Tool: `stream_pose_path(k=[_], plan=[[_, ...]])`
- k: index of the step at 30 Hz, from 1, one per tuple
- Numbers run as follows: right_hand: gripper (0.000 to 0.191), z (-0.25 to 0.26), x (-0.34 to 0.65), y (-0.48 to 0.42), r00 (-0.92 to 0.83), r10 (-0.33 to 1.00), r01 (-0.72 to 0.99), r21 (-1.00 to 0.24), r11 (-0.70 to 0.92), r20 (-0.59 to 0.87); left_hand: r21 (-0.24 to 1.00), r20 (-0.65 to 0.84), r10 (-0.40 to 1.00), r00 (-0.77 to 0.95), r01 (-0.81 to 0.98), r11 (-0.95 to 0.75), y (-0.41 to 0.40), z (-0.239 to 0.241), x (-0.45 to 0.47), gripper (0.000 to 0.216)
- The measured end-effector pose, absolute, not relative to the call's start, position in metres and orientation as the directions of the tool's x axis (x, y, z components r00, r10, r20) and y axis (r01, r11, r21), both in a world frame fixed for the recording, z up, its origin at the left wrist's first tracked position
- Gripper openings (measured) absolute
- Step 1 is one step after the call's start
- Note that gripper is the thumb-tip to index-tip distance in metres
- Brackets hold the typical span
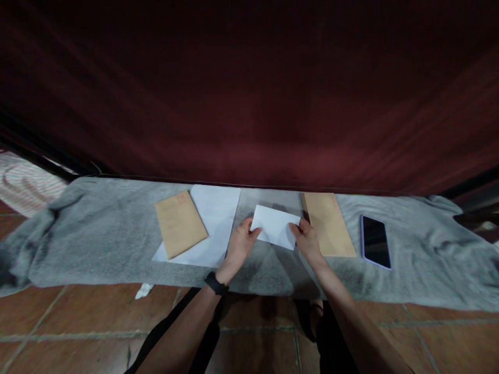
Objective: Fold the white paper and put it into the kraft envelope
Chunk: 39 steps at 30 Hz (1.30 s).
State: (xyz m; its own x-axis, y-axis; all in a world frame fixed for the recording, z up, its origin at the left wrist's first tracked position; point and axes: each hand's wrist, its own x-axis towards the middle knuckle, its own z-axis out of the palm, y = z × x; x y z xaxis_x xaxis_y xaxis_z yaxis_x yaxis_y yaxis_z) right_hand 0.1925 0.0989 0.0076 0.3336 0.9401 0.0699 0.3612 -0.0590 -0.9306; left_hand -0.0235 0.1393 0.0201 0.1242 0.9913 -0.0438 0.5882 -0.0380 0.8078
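Note:
Between my two hands is a small white sheet of paper (275, 225), apparently folded, held a little above the grey cloth. My left hand (244, 240) pinches its left edge, thumb on top. At the right edge my right hand (306, 238) grips it the same way. Left of my left hand, larger white paper (216, 213) lies flat on the cloth. A brown envelope (181, 223) rests partly over that paper. Just beyond my right hand lies another brown envelope (329, 223), partly hidden by the hand.
A phone (376, 241) with a purple edge lies on the grey cloth (109, 228) at the right. Dark red fabric (249, 104) rises behind the cloth-covered surface. Below is a tiled floor (86, 327) with a crumpled white scrap (144, 290).

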Motion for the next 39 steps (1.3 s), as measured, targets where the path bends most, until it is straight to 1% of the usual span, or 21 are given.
stream_pose_path(k=[2,5,8,11,16,18,20,23,25,27,31,33,39], plan=[[0.049,0.007,0.192,0.098,0.336,0.935,0.490,-0.869,-0.070,0.114,0.647,-0.043,0.994,0.103,0.761,-0.051,0.132,0.025,-0.019,0.042],[0.059,0.005,0.190,0.097,0.314,0.939,0.685,-0.719,-0.120,0.142,0.442,-0.061,0.994,0.096,0.895,-0.059,0.122,0.033,-0.015,0.057],[0.062,0.002,0.187,0.096,0.264,0.953,0.817,-0.559,-0.139,0.148,0.263,-0.066,0.990,0.124,0.959,-0.103,0.116,0.036,-0.013,0.058],[0.061,-0.002,0.185,0.095,0.222,0.962,0.877,-0.463,-0.128,0.156,0.159,-0.070,0.980,0.185,0.972,-0.172,0.112,0.036,-0.013,0.048],[0.055,-0.003,0.185,0.095,0.165,0.968,0.915,-0.397,-0.078,0.190,0.090,0.009,0.967,0.256,0.963,-0.256,0.106,0.033,-0.012,0.035],[0.053,-0.001,0.184,0.095,0.152,0.972,0.925,-0.371,-0.076,0.180,0.057,0.059,0.960,0.273,0.959,-0.277,0.103,0.030,-0.010,0.035],[0.053,0.001,0.182,0.095,0.155,0.977,0.939,-0.329,-0.100,0.146,0.035,0.117,0.939,0.322,0.944,-0.328,0.101,0.027,-0.009,0.041],[0.053,0.004,0.180,0.096,0.158,0.982,0.954,-0.271,-0.126,0.100,0.048,0.161,0.865,0.476,0.871,-0.488,0.099,0.019,-0.008,0.055],[0.053,0.005,0.179,0.097,0.156,0.984,0.960,-0.248,-0.131,0.083,0.074,0.150,0.806,0.572,0.807,-0.587,0.100,0.013,-0.007,0.057],[0.052,0.007,0.178,0.097,0.157,0.985,0.965,-0.224,-0.137,0.072,0.106,0.132,0.772,0.622,0.766,-0.635,0.101,0.007,-0.007,0.056],[0.050,0.012,0.174,0.096,0.161,0.985,0.975,-0.167,-0.149,0.060,0.184,0.125,0.761,0.636,0.739,-0.648,0.104,-0.001,-0.008,0.061],[0.050,0.014,0.173,0.095,0.171,0.984,0.976,-0.146,-0.160,0.060,0.199,0.125,0.760,0.638,0.734,-0.649,0.105,-0.002,-0.009,0.062],[0.051,0.011,0.170,0.093,0.182,0.978,0.975,-0.146,-0.167,0.099,0.145,0.105,0.763,0.638,0.749,-0.647,0.103,0.002,-0.011,0.059]])
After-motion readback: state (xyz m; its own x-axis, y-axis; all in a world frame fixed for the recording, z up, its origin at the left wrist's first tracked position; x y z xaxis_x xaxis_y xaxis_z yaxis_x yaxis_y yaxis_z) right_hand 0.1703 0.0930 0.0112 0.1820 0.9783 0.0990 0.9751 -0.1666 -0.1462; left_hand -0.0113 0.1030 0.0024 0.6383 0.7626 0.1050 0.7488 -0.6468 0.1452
